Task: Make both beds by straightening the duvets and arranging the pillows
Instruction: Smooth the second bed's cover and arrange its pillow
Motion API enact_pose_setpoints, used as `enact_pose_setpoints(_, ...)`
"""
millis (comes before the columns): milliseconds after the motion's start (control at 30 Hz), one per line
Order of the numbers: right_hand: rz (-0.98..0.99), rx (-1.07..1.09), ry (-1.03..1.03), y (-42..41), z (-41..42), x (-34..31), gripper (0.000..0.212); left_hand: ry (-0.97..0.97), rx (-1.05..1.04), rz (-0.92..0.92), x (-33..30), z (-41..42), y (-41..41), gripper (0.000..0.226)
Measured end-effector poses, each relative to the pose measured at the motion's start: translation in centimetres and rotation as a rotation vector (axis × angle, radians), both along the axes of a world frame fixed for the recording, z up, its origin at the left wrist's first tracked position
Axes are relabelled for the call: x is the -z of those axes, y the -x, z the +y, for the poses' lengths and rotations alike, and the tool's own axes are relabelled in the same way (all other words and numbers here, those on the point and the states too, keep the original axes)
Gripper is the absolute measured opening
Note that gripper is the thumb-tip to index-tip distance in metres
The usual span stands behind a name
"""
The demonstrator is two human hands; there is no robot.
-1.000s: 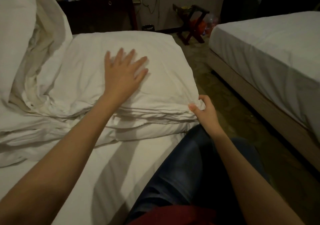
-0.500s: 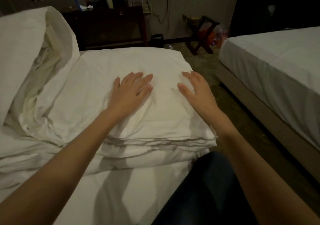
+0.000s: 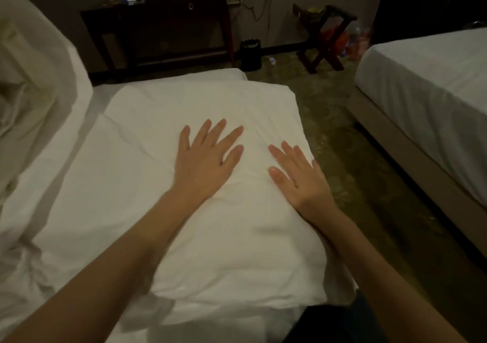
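Both hands lie flat on top of a folded white duvet (image 3: pixel 184 210), which sits as a thick stack on the near bed (image 3: pixel 163 89), along its right edge. The left hand (image 3: pixel 205 163) rests palm down with its fingers straight and spread, pointing away from the person and slightly to the right; it holds nothing. The right hand (image 3: pixel 297 181) lies just to its right, also palm down, fingers straight and close together, angled up and to the left so that the two sets of fingertips lean toward each other without touching. The folded duvet's long axis runs from the person's body, beneath the forearms, out past the fingertips toward the foot of the bed, where its far corner is rounded. Well to the left of the left hand a second mass of crumpled white bedding (image 3: pixel 34 100) is heaped up. Across a strip of carpet to the right of the right hand stands the second bed (image 3: pixel 427 110), covered by a smooth sheet.
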State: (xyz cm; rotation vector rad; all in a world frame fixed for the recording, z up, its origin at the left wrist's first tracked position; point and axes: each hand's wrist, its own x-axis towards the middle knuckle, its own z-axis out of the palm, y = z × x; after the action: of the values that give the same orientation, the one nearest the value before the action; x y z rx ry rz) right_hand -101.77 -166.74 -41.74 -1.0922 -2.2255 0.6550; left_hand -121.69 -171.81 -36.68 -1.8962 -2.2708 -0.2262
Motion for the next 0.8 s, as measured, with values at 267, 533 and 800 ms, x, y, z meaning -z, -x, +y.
enact_pose_setpoints(267,0.431,-0.062,0.381,1.2,9.1,-1.8,0.041,0.164,0.107,-0.076,-5.5,15.2,1.2,0.049)
enact_pose_setpoints(533,0.699,-0.01,0.875,4.3,18.0,-1.2,0.075,0.282,-0.087,-0.288,-4.9,28.0,2.9,0.05)
enact_pose_setpoints(800,0.677,0.067,1.071,6.0,21.2,-1.5,0.087,0.205,-0.163,-0.358,-3.0,27.9,3.1,0.038)
